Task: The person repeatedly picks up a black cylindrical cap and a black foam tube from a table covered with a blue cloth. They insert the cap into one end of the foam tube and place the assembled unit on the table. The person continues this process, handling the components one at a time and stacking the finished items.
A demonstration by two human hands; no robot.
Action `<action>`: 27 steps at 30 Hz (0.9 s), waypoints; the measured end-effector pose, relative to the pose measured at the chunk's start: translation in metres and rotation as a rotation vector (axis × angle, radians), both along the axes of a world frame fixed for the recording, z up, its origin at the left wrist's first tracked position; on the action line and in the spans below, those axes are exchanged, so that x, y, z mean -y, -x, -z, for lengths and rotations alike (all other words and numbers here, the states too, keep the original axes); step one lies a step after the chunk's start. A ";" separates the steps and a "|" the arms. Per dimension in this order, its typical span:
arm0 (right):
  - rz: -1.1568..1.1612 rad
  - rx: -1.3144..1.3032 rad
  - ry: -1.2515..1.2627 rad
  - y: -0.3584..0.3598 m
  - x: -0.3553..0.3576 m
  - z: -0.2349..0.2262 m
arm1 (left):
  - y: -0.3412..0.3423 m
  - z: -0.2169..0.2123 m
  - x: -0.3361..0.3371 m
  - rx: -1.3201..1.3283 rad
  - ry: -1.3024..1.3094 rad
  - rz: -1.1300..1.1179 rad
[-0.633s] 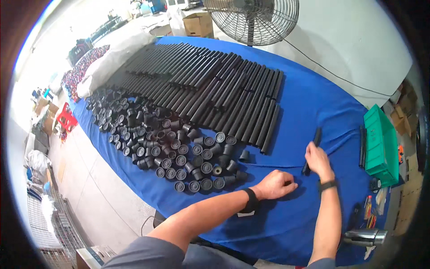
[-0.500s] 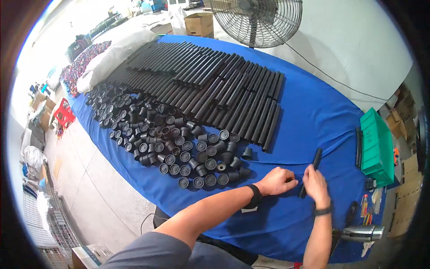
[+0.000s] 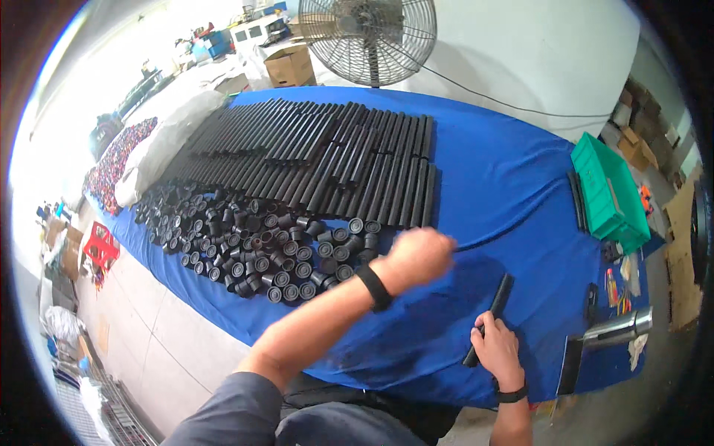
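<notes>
My right hand (image 3: pixel 497 348) is wrapped round a black tube (image 3: pixel 503 293), which slants over the blue cloth. Its upper end points away from me and the lower end sticks out beside the fingers. To its left my left hand (image 3: pixel 416 257) is raised over the right end of a heap of black round caps (image 3: pixel 304 270). Motion blurs this hand, and its fingers cannot be made out. Just beyond it, rows of black tubes (image 3: pixel 383 171) lie side by side, some stacked on others.
Blue cloth (image 3: pixel 513 178) covers the table. At right stand a green crate (image 3: pixel 606 195), a shiny metal cylinder (image 3: pixel 617 328) and small tools. A wire-cage fan (image 3: pixel 368 37) stands behind the table. A white sack (image 3: pixel 167 141) lies at far left, a red stool (image 3: pixel 100 245) on the floor.
My left hand has moved away from the right hand, left and up toward the caps. My right hand, still gripping the tube, has come nearer to me. The whole view has shifted.
</notes>
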State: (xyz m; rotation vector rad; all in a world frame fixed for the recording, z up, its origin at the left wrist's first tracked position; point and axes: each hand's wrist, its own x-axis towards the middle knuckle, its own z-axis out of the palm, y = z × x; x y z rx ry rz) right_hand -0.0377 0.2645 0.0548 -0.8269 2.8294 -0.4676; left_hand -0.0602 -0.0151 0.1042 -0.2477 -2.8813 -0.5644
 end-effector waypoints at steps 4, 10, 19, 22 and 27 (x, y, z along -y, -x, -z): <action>-0.023 0.024 -0.002 -0.002 0.006 -0.004 | 0.002 0.017 0.073 0.218 0.273 -0.100; -0.021 0.031 0.021 -0.001 0.003 -0.003 | 0.002 0.049 0.091 0.265 0.245 -0.017; 0.010 -0.019 -0.015 -0.001 0.001 0.004 | -0.028 -0.013 -0.003 0.282 -1.114 0.171; 0.010 -0.048 -0.058 0.000 0.006 0.009 | -0.019 0.041 -0.029 0.654 -1.878 0.225; 0.033 -0.024 -0.014 -0.002 0.011 0.004 | 0.002 0.100 -0.039 0.807 -2.176 0.306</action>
